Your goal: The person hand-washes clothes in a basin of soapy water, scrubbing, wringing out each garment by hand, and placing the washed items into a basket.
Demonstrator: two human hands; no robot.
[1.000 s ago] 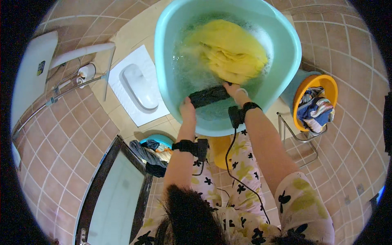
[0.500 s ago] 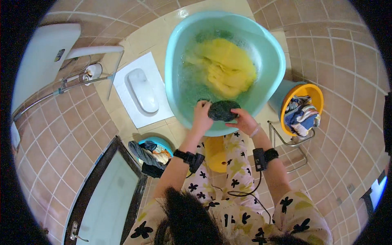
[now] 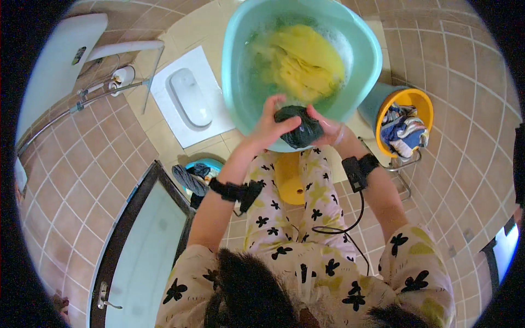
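At the near side of a large, rounded, pale-turquoise basin (image 3: 367, 57), the left hand (image 3: 270, 124) and right hand (image 3: 329, 130), fingers curled, grip a bunched black cloth (image 3: 304, 132) between them; rumpled yellow fabric (image 3: 309, 60) lies beyond in cloudy water (image 3: 259, 90).

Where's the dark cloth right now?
In the head view, the dark cloth is just right of centre, held between the left hand and right hand, at the turquoise tub's near rim, below the yellow cloth.
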